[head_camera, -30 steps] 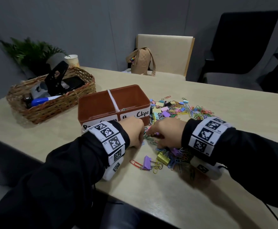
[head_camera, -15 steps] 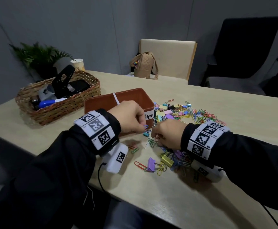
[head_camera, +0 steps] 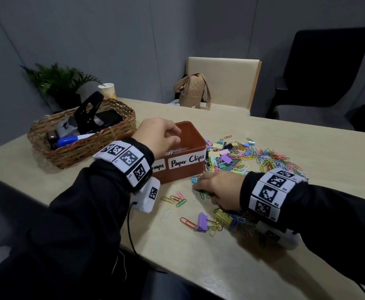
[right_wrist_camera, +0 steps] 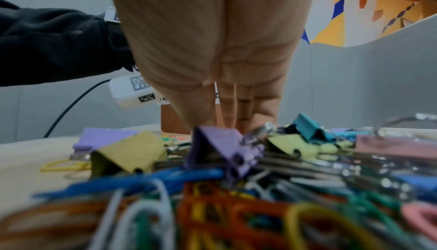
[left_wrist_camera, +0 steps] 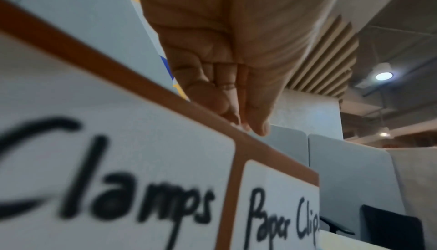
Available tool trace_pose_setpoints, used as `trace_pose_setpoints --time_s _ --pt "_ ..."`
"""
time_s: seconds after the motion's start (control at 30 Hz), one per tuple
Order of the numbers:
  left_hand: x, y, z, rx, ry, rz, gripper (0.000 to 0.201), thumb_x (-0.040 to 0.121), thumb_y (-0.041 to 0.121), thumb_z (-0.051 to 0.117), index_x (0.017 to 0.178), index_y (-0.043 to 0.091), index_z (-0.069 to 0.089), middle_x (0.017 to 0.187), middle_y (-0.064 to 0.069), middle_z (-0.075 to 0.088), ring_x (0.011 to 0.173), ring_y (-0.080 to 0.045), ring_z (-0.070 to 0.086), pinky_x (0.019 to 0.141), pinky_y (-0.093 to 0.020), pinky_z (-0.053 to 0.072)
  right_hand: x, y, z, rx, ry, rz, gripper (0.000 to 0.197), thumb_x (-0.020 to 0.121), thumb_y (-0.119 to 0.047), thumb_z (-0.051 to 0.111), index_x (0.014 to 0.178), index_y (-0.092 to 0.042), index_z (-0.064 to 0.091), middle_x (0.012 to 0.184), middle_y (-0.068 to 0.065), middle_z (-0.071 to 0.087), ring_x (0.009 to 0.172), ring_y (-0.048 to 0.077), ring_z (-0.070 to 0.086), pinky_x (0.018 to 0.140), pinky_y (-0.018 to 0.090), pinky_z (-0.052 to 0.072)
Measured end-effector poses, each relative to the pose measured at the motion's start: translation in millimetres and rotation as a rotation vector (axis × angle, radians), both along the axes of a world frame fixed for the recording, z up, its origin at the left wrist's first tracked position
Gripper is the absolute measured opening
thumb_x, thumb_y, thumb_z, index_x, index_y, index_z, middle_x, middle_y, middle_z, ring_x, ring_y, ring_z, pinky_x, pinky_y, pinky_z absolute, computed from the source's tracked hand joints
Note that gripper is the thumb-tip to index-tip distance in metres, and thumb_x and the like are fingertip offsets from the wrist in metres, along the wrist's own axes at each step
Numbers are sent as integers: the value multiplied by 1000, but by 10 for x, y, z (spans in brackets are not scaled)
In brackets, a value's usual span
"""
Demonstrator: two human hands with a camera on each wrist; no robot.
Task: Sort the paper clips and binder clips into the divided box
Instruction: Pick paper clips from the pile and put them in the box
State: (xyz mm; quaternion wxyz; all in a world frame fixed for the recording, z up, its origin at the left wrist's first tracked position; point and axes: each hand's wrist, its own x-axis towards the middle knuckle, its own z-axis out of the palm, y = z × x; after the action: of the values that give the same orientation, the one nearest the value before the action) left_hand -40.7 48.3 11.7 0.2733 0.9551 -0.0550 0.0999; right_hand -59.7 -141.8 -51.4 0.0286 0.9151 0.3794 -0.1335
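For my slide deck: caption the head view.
Left hand over the brown divided box; right hand picking through paper clips.

Dim, even room light, with softness up close.

My head view is dark and bowed at its edges, and my arms shade the tabletop's near edge. Ceiling lamps glow above my left wrist; the clips nearest my right wrist blur.

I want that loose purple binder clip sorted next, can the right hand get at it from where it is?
Probably yes: the purple binder clip lies uncovered on the table, just near-side of the right hand, with only loose paper clips around it.
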Motion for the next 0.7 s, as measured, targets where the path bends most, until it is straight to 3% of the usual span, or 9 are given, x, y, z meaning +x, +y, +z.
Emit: trace_pose_setpoints --time_s 0.13,0.23,0.33,0.43,0.53,0.6,0.7 --pt "-270 -4 15 63 -115 -57 6 82 29 71 82 23 70 72 9 63 66 -3 57 62 -17 45 28 14 -1 -3 3 1 50 88 -13 59 136 -23 51 134 3 46 118 26 52 95 36 46" --pt "-454 9 -122 250 146 -172 9 78 30 75 78 23 71 71 10 62 70 -5 58 64 -19 45 36 14 -2 10 -21 -26 54 87 -13 61 137 -26 47 128 3 46 112 26 54 87 33 47" --pt "-538 36 -285 390 335 -200 11 78 27 73 89 27 71 78 15 58 80 -6 57 68 -18 41 37 12 -15 46 -21 -8 57 87 -10 59 139 -28 44 128 2 46 114 24 52 90 32 46" --pt "-543 47 -374 506 492 -199 40 74 41 75 112 36 62 99 13 56 91 -8 53 74 -22 42 19 5 -6 51 33 20 55 88 -9 54 139 -29 46 134 1 45 120 23 49 97 37 44" --pt "-506 24 -424 597 585 -223 65 67 44 81 124 40 52 105 11 52 95 -11 51 79 -26 44 11 12 27 -15 30 65 59 85 -2 50 138 -26 48 138 1 43 124 22 46 101 36 42" --pt "-471 -5 -465 633 567 -237 65 67 37 82 124 38 51 104 8 53 92 -13 50 77 -27 44 23 12 79 -87 42 52 62 83 0 51 139 -26 47 137 3 42 123 24 47 99 37 43" --pt "-415 -55 -502 544 515 -244 48 70 26 81 113 30 59 94 5 59 82 -14 53 72 -26 45 37 -11 155 -151 71 14 68 80 1 54 142 -25 43 133 5 41 120 26 48 97 38 45"
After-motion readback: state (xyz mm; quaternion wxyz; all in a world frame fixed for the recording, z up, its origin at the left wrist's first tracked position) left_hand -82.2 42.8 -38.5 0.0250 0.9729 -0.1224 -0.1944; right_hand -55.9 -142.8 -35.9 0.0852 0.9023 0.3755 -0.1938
